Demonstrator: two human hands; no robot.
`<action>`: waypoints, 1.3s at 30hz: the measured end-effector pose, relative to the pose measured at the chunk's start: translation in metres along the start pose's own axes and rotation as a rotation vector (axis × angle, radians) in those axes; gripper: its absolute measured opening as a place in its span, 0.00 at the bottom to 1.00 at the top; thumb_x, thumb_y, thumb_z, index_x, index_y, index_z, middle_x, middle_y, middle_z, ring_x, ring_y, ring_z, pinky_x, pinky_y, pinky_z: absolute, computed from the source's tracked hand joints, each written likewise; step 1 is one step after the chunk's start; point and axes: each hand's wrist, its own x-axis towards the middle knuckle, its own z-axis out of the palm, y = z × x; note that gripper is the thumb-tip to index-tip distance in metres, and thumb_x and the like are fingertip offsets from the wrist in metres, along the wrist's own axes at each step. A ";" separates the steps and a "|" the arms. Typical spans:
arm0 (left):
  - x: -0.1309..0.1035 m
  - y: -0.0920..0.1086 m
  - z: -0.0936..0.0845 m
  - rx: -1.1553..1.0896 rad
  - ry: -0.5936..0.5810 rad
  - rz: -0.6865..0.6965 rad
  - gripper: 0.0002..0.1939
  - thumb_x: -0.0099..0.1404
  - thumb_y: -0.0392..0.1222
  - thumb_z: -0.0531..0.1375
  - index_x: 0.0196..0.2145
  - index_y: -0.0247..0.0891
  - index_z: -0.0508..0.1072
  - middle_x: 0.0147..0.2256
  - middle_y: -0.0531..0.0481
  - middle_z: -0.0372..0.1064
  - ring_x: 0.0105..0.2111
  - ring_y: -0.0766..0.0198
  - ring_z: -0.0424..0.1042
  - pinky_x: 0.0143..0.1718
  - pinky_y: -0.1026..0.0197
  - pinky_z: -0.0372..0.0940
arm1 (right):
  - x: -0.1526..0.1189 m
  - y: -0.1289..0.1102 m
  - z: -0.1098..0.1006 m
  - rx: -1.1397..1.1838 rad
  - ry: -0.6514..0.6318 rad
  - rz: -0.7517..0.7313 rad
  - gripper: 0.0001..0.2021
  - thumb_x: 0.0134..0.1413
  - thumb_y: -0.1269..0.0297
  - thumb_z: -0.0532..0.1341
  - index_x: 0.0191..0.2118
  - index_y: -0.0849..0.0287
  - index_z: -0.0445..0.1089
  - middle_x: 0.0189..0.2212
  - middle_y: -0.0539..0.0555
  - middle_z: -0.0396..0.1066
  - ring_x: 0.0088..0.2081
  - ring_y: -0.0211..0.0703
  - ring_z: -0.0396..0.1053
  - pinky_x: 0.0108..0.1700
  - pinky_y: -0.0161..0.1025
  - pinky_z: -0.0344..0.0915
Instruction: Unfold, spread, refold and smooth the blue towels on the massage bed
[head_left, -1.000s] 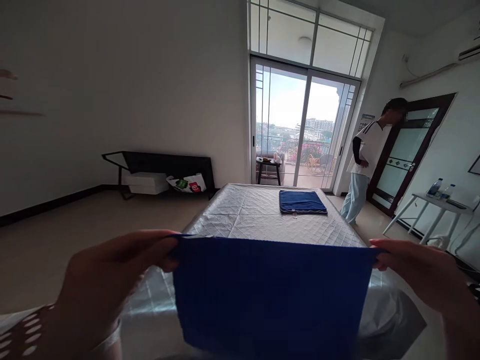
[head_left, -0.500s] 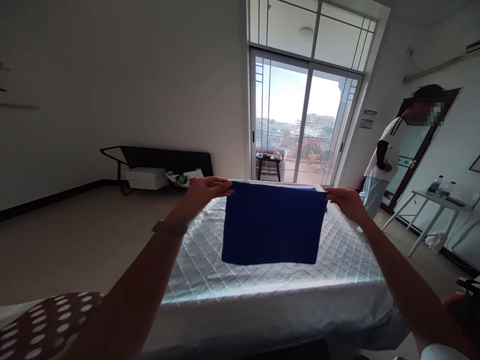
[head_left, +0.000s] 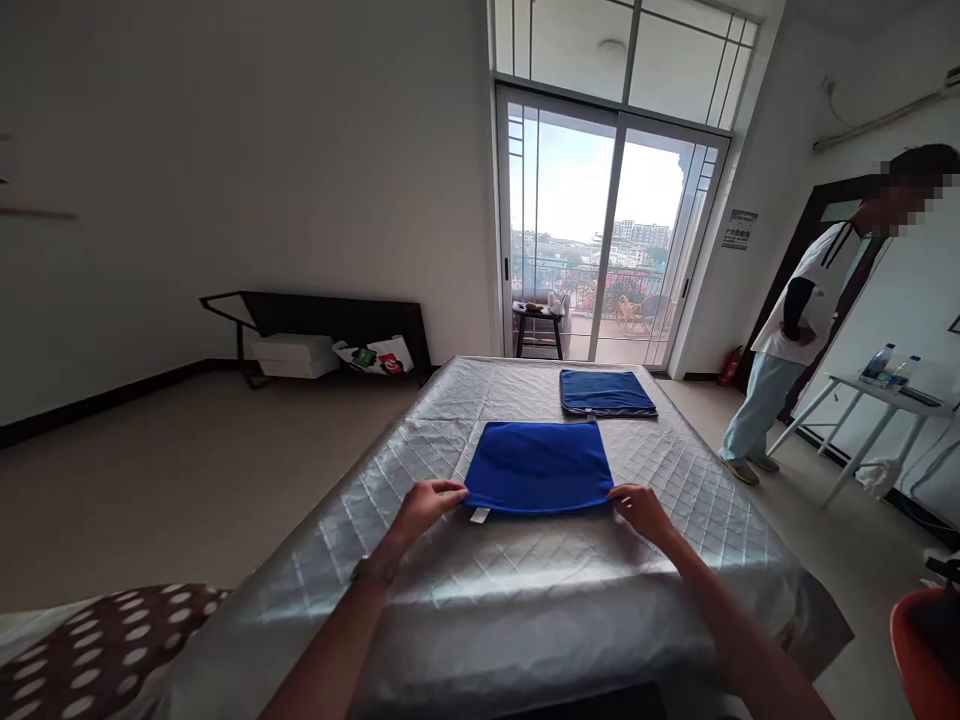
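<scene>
A blue cushion cover (head_left: 540, 465), square with a small white tag (head_left: 480, 515) at its near left corner, lies almost flat over the silver quilted table cover (head_left: 420, 560). My left hand (head_left: 429, 510) pinches its near left corner, and the near right corner is between the fingers of my right hand (head_left: 641, 508). The near edge sags slightly between the two hands. Farther back and to the right rests a stack of darker blue covers (head_left: 607, 390), apart from the one I hold.
At the right a person (head_left: 799, 290) stands beside a small white table (head_left: 892, 395) with bottles. A brown polka-dot cloth (head_left: 112, 640) is at the lower left, an orange chair (head_left: 922, 650) at the lower right. A black frame (head_left: 337, 310) leans along the left wall.
Both hands have lowered the blue cover from hanging upright onto the silver surface, nearer to me. The stack behind it has come into view. The person at the right leans farther forward.
</scene>
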 end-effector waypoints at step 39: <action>-0.011 -0.012 0.181 1.039 -0.157 0.509 0.30 0.75 0.57 0.41 0.68 0.47 0.57 0.69 0.45 0.51 0.70 0.50 0.48 0.68 0.42 0.46 | 0.003 -0.012 0.069 -0.577 -0.220 0.186 0.32 0.71 0.54 0.41 0.73 0.68 0.43 0.72 0.61 0.40 0.73 0.48 0.36 0.70 0.48 0.38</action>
